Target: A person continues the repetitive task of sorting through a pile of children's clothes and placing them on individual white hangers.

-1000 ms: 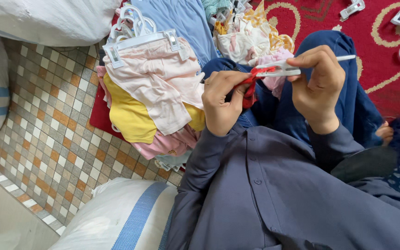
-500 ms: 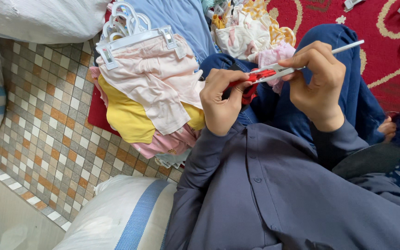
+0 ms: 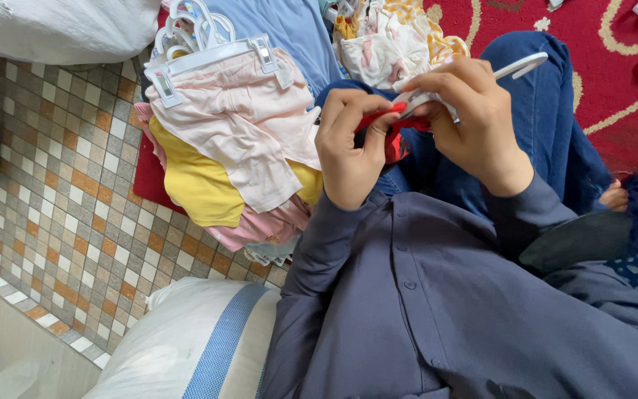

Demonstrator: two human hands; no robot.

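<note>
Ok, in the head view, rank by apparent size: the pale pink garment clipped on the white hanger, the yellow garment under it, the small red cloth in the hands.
1. Pale pink garment, largest.
2. Yellow garment, partly covered, so unsure.
3. Small red cloth, mostly hidden by hands.

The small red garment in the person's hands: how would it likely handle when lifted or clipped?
The small red garment bunches between the left hand and right hand, so it is probably floppy and light. It looks like soft fabric, unlikely to slip or break. The white clip hanger above it appears rigid.
</note>
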